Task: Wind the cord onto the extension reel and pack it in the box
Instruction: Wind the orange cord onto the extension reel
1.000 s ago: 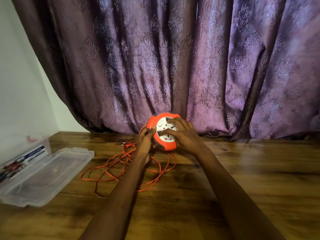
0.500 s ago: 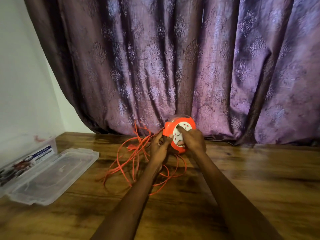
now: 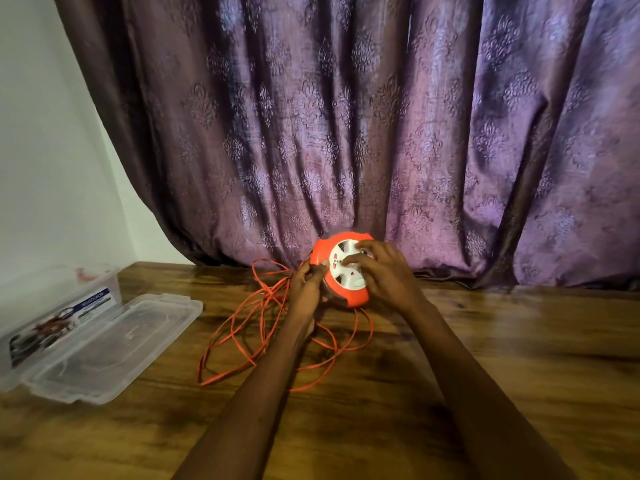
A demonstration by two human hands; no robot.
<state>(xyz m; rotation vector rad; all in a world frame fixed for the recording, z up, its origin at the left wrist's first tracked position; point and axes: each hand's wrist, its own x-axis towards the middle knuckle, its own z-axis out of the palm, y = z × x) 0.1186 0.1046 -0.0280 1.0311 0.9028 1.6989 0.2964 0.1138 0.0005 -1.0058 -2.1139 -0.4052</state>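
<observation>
The round orange extension reel [image 3: 348, 296] with a white socket face is held upright above the wooden table, near the curtain. My left hand [image 3: 306, 289] grips its left rim, thumb on the orange edge. My right hand [image 3: 384, 277] lies over the white face with fingers curled on it. The thin orange cord [image 3: 256, 320] lies in loose tangled loops on the table below and left of the reel. The clear plastic box [image 3: 52, 306] stands at the far left.
The box's clear lid [image 3: 114, 348] lies flat on the table beside the box. A purple patterned curtain [image 3: 346, 133] hangs right behind the reel. Wooden table [image 3: 502, 375] surface stretches to the right and front.
The white face of the reel has turned under my right hand. Loops of cord that stood raised at the left have dropped lower onto the table.
</observation>
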